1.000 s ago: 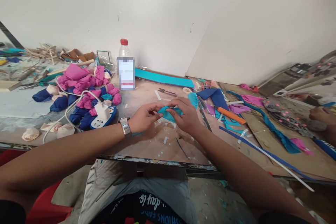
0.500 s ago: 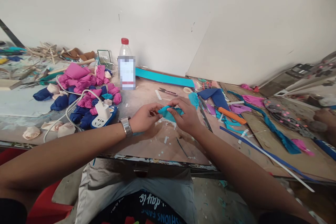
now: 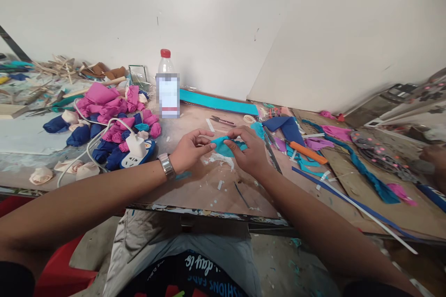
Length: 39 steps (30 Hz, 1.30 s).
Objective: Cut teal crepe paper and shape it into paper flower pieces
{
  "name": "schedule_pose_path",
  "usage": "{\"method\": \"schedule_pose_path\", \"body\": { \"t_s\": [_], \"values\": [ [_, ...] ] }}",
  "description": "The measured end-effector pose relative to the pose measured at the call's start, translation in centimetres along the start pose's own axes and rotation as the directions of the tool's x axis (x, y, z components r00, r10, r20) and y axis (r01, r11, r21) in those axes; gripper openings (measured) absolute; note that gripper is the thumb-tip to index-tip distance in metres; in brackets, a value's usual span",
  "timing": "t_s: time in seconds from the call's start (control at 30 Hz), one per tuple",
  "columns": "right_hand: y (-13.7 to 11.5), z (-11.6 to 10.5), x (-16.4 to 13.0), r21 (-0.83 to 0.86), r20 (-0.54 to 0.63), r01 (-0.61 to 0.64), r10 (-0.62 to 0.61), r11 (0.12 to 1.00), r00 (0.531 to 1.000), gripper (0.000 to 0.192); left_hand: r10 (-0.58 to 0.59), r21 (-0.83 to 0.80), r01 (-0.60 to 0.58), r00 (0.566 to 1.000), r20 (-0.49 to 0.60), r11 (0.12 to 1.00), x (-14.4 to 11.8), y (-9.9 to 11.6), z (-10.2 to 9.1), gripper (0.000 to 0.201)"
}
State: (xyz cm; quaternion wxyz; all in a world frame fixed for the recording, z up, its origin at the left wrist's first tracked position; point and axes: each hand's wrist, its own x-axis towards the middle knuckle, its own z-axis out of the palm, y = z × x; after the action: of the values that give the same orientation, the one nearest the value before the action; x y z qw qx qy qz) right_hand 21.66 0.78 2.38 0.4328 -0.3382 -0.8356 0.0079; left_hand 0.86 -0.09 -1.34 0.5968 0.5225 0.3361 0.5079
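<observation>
Over the front middle of the table, a turquoise strip [image 3: 225,146], thin and crinkled like crepe paper or cloth, is stretched between my two hands. My left hand [image 3: 190,151], with a metal watch on the wrist, pinches its left end between thumb and fingers. My right hand [image 3: 249,151] grips the strip farther right, thumb on the near face and fingers curled behind; part of it is hidden by that hand. A whitish smear [image 3: 221,161] marks the tabletop just below the strip.
Pink, navy and cream rolled flowers [image 3: 104,106] lie at left beside a power strip [image 3: 139,153] with a white cable. Behind stands a red-capped bottle [image 3: 166,62] by a long turquoise band [image 3: 218,102]. An orange-handled tool [image 3: 306,152] and coloured scraps lie at right.
My left hand has shifted slightly left and its fingers have loosened. More of the turquoise strip shows between the hands, and the right hand has moved slightly right.
</observation>
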Motion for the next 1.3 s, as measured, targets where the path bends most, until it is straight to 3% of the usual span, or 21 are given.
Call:
{"method": "schedule_pose_path", "body": {
  "t_s": [0.3,0.47,0.67,0.9,1.3],
  "values": [
    [0.16,-0.05,0.09,-0.008,-0.058,-0.035,0.034,0.999,0.998,0.013,-0.046,-0.045,0.045,0.999,-0.009,0.998,0.07,-0.16,0.12,0.048],
    [0.2,-0.03,0.05,-0.001,-0.034,-0.031,0.031,1.0,0.999,0.018,-0.048,-0.098,0.048,0.999,0.003,0.994,0.02,-0.25,0.11,0.047],
    [0.14,0.02,-0.07,0.018,-0.046,-0.054,0.055,0.998,0.997,0.018,-0.072,-0.056,0.072,0.997,0.003,0.996,-0.01,-0.13,0.0,0.048],
    [0.11,-0.04,-0.01,0.022,-0.039,-0.102,0.103,0.995,0.994,0.02,-0.021,-0.06,0.021,1.0,-0.007,0.998,0.04,-0.3,-0.04,0.043],
    [0.11,0.06,-0.02,0.021,-0.036,-0.063,0.064,0.998,0.997,0.024,-0.027,-0.062,0.026,1.0,-0.012,0.998,0.03,-0.05,0.13,0.044]
  ]
}}
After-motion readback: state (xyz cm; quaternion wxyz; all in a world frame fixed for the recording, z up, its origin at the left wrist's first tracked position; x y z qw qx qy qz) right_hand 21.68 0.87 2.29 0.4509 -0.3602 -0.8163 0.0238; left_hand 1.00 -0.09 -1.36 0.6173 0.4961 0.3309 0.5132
